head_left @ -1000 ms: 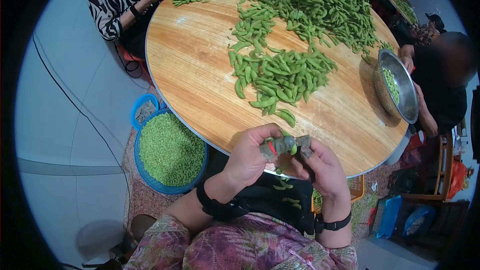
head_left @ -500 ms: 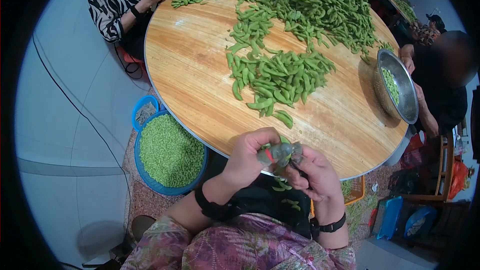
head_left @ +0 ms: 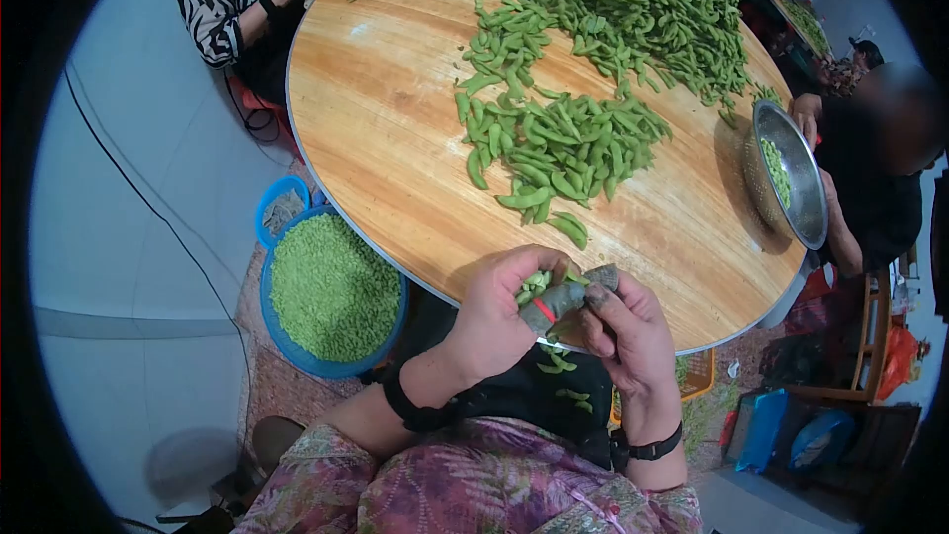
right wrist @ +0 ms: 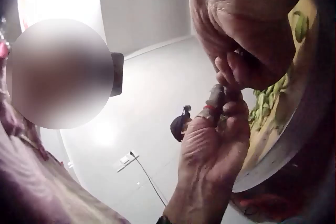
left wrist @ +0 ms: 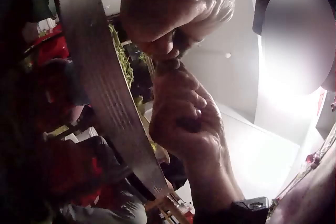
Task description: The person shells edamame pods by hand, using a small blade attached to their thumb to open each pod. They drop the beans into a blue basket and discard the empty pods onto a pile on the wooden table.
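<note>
At the table's near edge, my left hand (head_left: 494, 318) curls around several light-green beans (head_left: 535, 285). Its thumb wears a grey wrap (head_left: 560, 303) with a red band. Together with my right hand (head_left: 638, 328), it pinches a green soybean pod (head_left: 574, 276), mostly covered by the fingers. Grey wrapping also covers the right index fingertip (head_left: 602, 278). The right wrist view has the left hand (right wrist: 210, 145) below the right hand (right wrist: 244, 29), fingertips meeting. Loose pods (head_left: 563, 148) lie on the round wooden table (head_left: 386, 138) beyond the hands.
A large pod heap (head_left: 633, 10) covers the table's far side. A blue basin (head_left: 269, 321) of shelled beans stands on the floor at left, beside a small blue bowl (head_left: 265, 208). At right, another person holds a metal colander (head_left: 811, 200). Several pods lie on my dark apron (head_left: 484, 400).
Both hands stay together at the table edge while the fingers shift around the pod. My left thumb has tilted, and beans in the left hand now show. The view has shifted slightly.
</note>
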`<state>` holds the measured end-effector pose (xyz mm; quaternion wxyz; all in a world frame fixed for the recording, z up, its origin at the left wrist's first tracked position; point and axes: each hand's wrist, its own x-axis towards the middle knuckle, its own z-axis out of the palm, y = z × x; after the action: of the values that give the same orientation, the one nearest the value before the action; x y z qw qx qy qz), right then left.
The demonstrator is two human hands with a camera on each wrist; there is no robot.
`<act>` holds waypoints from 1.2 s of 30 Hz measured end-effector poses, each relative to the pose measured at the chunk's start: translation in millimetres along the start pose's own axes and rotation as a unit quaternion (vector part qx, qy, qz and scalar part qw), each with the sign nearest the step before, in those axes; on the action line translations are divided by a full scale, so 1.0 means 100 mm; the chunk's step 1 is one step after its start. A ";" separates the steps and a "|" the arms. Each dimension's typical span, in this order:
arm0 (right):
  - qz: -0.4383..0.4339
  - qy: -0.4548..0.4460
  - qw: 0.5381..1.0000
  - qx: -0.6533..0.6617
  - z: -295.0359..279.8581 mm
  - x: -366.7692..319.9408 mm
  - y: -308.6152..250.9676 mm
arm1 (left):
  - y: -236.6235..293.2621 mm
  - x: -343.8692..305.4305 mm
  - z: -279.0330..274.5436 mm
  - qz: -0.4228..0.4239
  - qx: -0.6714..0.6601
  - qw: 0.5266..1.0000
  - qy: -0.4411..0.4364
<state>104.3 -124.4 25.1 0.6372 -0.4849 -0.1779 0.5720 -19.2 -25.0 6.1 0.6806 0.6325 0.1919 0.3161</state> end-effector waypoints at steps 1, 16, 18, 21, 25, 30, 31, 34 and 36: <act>0.001 0.001 1.000 -0.002 0.00 0.01 -0.02 | 0.01 0.00 -0.02 -0.012 -0.010 1.000 0.004; -0.216 0.118 0.722 -0.647 -0.05 0.39 -0.15 | 0.00 -0.03 -0.16 -0.140 -0.030 0.979 -0.145; -0.204 0.111 0.740 -0.631 -0.08 0.35 -0.13 | 0.00 -0.02 -0.15 -0.158 -0.068 0.978 -0.122; -0.228 0.132 0.735 -0.624 -0.19 0.36 -0.10 | 0.00 0.01 -0.14 -0.131 -0.041 0.984 -0.110; -0.053 0.128 0.958 -0.252 -0.22 0.28 -0.20 | 0.00 0.04 -0.10 -0.123 -0.052 0.990 -0.054; 0.061 -0.017 0.997 -0.040 -0.12 0.12 -0.23 | -0.06 0.11 -0.03 -0.122 -0.193 0.968 -0.100; 0.062 -0.017 0.997 -0.038 -0.13 0.09 -0.20 | -0.14 0.12 -0.04 -0.094 -0.182 0.974 -0.099; 0.028 -0.055 0.997 -0.053 -0.10 0.02 -0.15 | -0.14 0.10 -0.04 -0.104 -0.231 0.964 -0.075; 0.014 -0.074 0.995 -0.059 -0.10 -0.02 -0.13 | -0.14 0.09 -0.02 -0.139 -0.292 0.945 -0.052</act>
<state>119.0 -128.9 32.1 0.5848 -0.4805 -0.2514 0.6033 -11.3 -16.9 -6.2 0.8815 0.3888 0.1415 0.2274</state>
